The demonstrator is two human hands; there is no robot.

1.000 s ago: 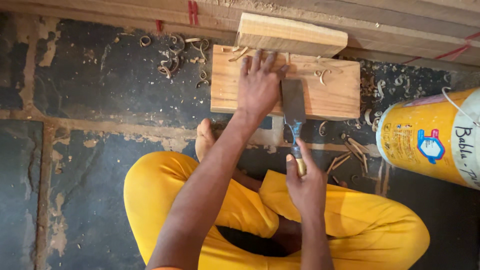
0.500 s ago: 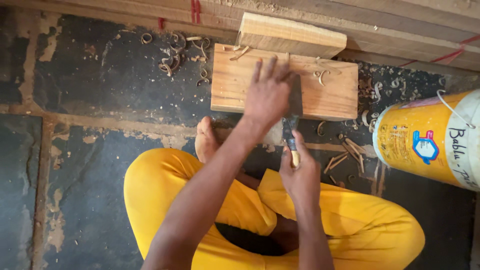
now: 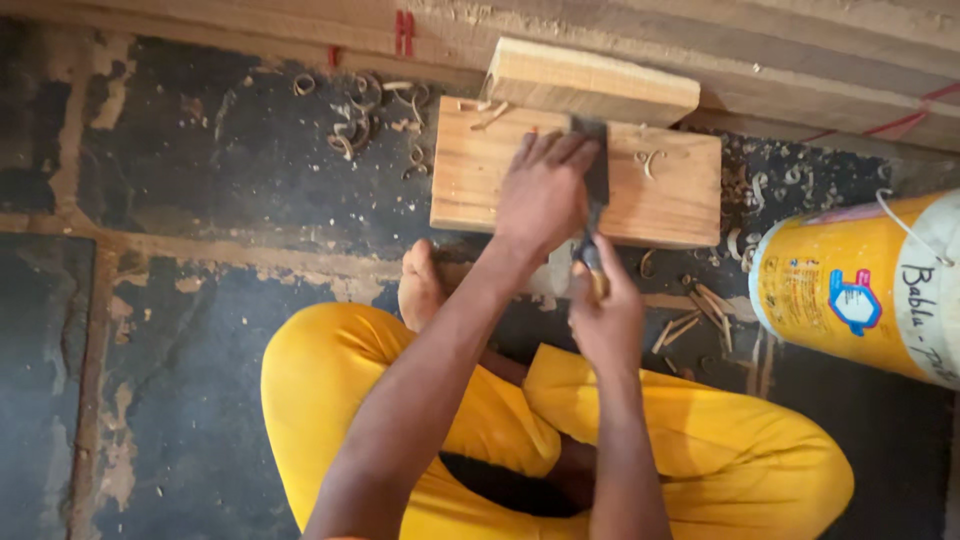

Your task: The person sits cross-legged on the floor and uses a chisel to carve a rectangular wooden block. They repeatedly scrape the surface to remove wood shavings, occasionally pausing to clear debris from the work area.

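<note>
A flat wooden block [image 3: 670, 195] lies on the dark floor in front of my crossed legs in yellow trousers. My left hand [image 3: 545, 190] presses down on the block's middle, fingers spread. A wide chisel [image 3: 597, 175] with a grey blade and wooden handle rests blade-forward on the block, right beside my left fingers. My right hand [image 3: 605, 320] is closed round the chisel's handle near the block's front edge. A second, smaller wooden block [image 3: 590, 82] lies tilted against the far edge of the first.
A yellow and white plastic bucket [image 3: 860, 290] lies on its side at the right. Curled wood shavings [image 3: 370, 115] and wood splinters [image 3: 695, 320] litter the floor. Long timber planks [image 3: 760, 50] run along the far side. My bare foot [image 3: 420, 285] rests near the block.
My right hand has pushed the chisel forward across the block, from its front edge to its far side. The left hand stayed pressed on the block.
</note>
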